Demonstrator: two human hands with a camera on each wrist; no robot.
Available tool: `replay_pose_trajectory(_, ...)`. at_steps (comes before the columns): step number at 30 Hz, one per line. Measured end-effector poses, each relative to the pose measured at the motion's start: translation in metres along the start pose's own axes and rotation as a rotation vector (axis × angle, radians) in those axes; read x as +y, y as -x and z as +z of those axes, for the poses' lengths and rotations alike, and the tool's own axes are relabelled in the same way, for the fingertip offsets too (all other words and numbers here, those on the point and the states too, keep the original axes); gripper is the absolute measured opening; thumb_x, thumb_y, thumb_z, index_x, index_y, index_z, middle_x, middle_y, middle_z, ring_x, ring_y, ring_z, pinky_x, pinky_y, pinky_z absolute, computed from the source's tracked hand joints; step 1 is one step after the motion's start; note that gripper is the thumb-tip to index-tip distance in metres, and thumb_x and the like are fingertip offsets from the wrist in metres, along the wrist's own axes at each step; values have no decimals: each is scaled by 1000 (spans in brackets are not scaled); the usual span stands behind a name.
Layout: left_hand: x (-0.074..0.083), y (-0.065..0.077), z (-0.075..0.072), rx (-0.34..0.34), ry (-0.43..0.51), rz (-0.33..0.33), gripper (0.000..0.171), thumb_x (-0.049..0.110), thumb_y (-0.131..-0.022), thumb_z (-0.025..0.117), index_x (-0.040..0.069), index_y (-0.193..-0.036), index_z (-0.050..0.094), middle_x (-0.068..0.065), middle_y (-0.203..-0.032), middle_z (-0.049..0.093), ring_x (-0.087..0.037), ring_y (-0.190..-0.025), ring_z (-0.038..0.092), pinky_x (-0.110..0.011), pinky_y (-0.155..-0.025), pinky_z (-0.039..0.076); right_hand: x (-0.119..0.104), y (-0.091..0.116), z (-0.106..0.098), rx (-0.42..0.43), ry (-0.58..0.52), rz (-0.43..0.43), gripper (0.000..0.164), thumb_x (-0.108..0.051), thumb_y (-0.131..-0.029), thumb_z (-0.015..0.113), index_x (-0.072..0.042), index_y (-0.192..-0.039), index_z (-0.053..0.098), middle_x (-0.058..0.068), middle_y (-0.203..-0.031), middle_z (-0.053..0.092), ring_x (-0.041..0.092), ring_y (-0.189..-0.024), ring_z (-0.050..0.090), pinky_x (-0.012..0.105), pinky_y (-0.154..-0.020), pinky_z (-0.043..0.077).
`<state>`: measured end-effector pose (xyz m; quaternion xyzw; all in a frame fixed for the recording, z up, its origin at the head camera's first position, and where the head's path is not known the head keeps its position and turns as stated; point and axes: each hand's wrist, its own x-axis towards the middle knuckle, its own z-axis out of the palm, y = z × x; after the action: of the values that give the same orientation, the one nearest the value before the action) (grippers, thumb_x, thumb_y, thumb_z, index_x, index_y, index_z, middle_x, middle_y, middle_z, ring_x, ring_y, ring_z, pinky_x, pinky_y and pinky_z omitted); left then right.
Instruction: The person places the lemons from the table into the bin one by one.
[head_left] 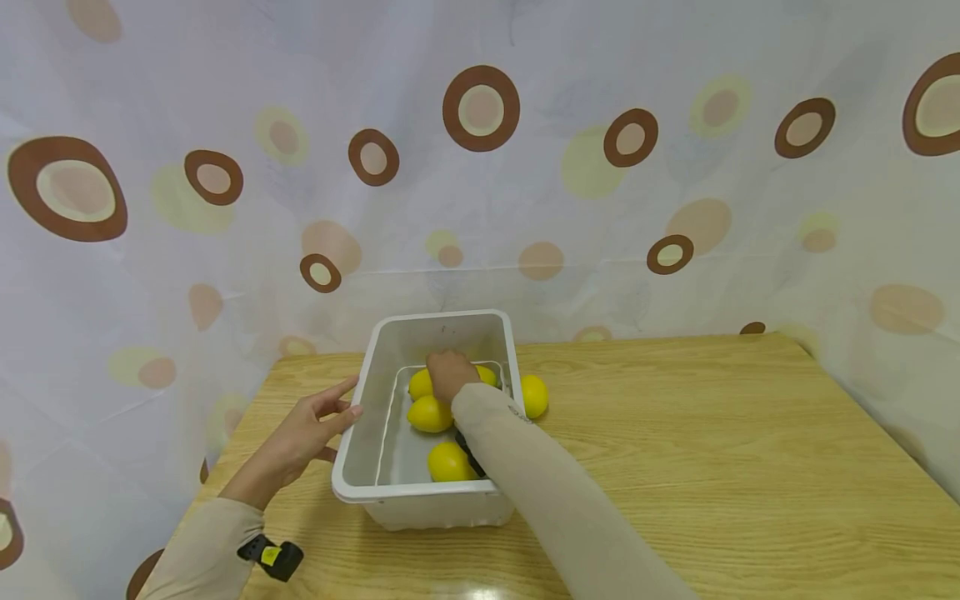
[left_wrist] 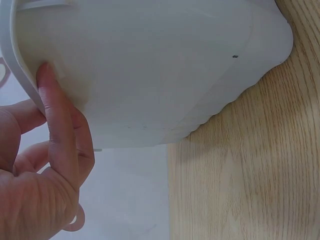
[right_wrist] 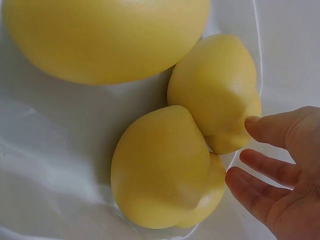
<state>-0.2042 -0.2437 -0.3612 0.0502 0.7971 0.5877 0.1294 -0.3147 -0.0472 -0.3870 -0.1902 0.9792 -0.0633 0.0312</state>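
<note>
A white plastic bin (head_left: 420, 492) stands on the wooden table with several yellow lemons (head_left: 430, 414) inside. My left hand (head_left: 303, 433) holds the bin's left rim, thumb over the edge and fingers against the outer wall (left_wrist: 160, 70). Down inside the bin is my right hand (head_left: 452, 377), partly hidden by its own wrist in the head view. In the right wrist view, its fingers (right_wrist: 255, 192) are spread apart right beside two touching lemons (right_wrist: 160, 170), with nothing gripped. A larger-looking lemon (right_wrist: 105, 40) lies closer to that camera.
Another lemon (head_left: 535, 396) sits on the table against the bin's right side. The wooden table (head_left: 712, 450) stretches off to the right. A patterned cloth (head_left: 570, 208) hangs behind the table. My right sleeve crosses the bin's right rim.
</note>
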Motion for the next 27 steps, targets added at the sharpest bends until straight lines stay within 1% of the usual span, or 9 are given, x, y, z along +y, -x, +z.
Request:
replay_pose_trajectory(6,1,0,1,-3,5,0,63,28,-88,55,19,-142,23,-21,-114,44,-23,-89,57,-44,-61,52,1,-2,1,-21,-7,-11,28,-10,-82,62,-11,-109,57,6,-103,59,21,-93,53,34,-86,44)
replay_pose_trajectory(11,1,-1,1,7,7,-1,62,28,-88,55,20,-142,24,-20,-113,45,-24,-89,57,-44,-61,52,-1,-2,2,-37,-54,-30,29,-10,-80,64,-13,-108,57,3,-99,59,17,-87,51,32,-85,44)
replay_pose_trajectory(14,1,-1,2,12,4,-2,60,26,-89,54,21,-142,25,-20,-112,45,-25,-89,56,-44,-61,52,-3,-1,-1,-40,-88,-46,32,-14,-81,64,-14,-112,57,2,-104,59,16,-90,51,31,-87,43)
replay_pose_trajectory(20,0,1,2,13,-5,1,61,26,-89,54,19,-142,24,-21,-111,44,-24,-89,55,-44,-61,52,-10,6,-16,-53,-165,-71,38,-19,-82,62,-13,-119,56,1,-116,57,17,-100,52,33,-91,41)
replay_pose_trajectory(22,1,1,2,9,-8,6,61,26,-89,53,19,-142,24,-21,-112,44,-24,-90,55,-43,-61,52,-11,9,-19,-50,-169,-81,39,-20,-82,62,-13,-119,55,2,-117,56,17,-101,52,33,-91,41)
replay_pose_trajectory(27,1,2,1,8,3,13,61,26,-90,53,20,-142,23,-21,-112,44,-24,-90,55,-44,-60,52,-14,11,-28,-16,-156,-139,40,-22,-82,62,-12,-119,55,2,-117,56,18,-105,51,31,-92,40)
